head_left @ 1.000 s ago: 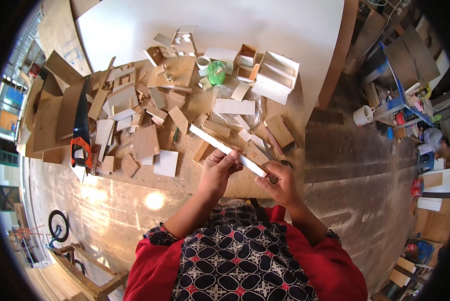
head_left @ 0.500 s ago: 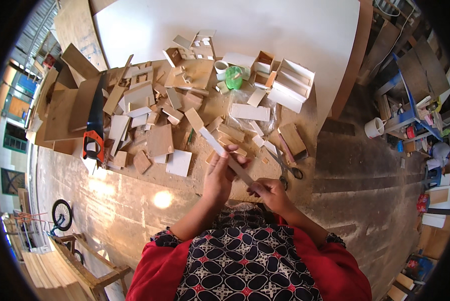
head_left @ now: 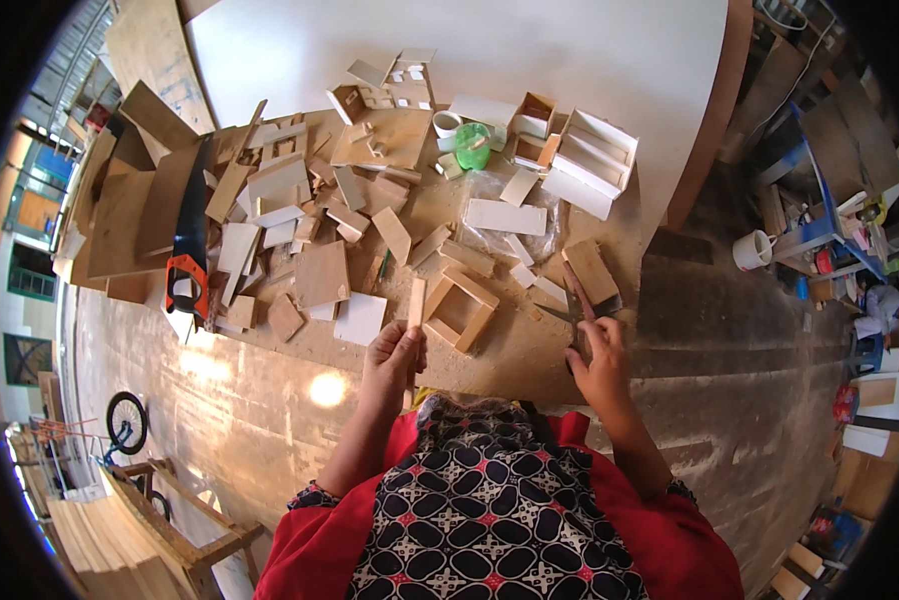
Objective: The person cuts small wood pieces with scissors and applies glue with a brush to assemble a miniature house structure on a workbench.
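2 hands over 1 tabletop (head_left: 517, 354). L hand (head_left: 391, 364): fingers closed tight round 1 narrow wood strip (head_left: 417, 300), near-upright at near edge, mid part hidden by grip, btm end showing below. R hand (head_left: 602, 372): fingers bent, thumb apart, at near end of 1 dk brown strip (head_left: 577, 288); can't tell if gripped. 1 pr scissors (head_left: 554, 313), handles hidden by R hand. 1 hollow wood frame (head_left: 480, 326) betw. hands. Also 1 saw (head_left: 186, 287), 1 green container (head_left: 472, 150), 1 white cup (head_left: 447, 124). Offcuts (head_left: 321, 272) overlap, uncountable.
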A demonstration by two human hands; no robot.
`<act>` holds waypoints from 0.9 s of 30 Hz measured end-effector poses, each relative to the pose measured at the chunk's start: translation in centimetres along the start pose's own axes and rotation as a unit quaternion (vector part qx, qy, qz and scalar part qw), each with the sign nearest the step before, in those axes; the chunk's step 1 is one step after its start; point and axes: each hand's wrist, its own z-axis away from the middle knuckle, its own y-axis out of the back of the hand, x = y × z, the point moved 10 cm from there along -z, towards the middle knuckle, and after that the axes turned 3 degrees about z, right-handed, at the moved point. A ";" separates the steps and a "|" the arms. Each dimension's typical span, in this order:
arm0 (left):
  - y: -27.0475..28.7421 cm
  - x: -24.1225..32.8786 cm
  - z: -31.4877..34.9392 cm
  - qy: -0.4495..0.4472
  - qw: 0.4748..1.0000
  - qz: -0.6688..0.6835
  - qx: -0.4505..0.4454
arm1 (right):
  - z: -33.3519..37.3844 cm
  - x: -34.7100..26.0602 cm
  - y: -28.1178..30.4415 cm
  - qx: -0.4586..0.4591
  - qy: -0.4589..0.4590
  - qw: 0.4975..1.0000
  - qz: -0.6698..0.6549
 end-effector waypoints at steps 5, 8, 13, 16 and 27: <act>-1.2 -0.5 0.3 0.028 0.999 -0.019 -0.023 | -0.4 1.4 -0.3 -0.019 -0.008 0.999 0.025; -1.0 -1.2 0.6 0.081 0.996 -0.036 -0.022 | -0.5 1.0 0.2 -0.020 -0.014 1.000 0.001; 1.1 -2.4 0.1 0.030 0.999 -0.042 0.004 | 0.3 1.1 0.3 -0.005 -0.050 0.998 0.036; 2.3 -3.1 0.1 0.054 0.997 -0.057 0.017 | 0.6 2.2 -0.1 -0.020 -0.070 0.997 0.029; 2.6 -6.2 0.2 0.102 0.994 -0.046 0.002 | -0.2 2.9 0.0 -0.085 -0.088 0.991 0.044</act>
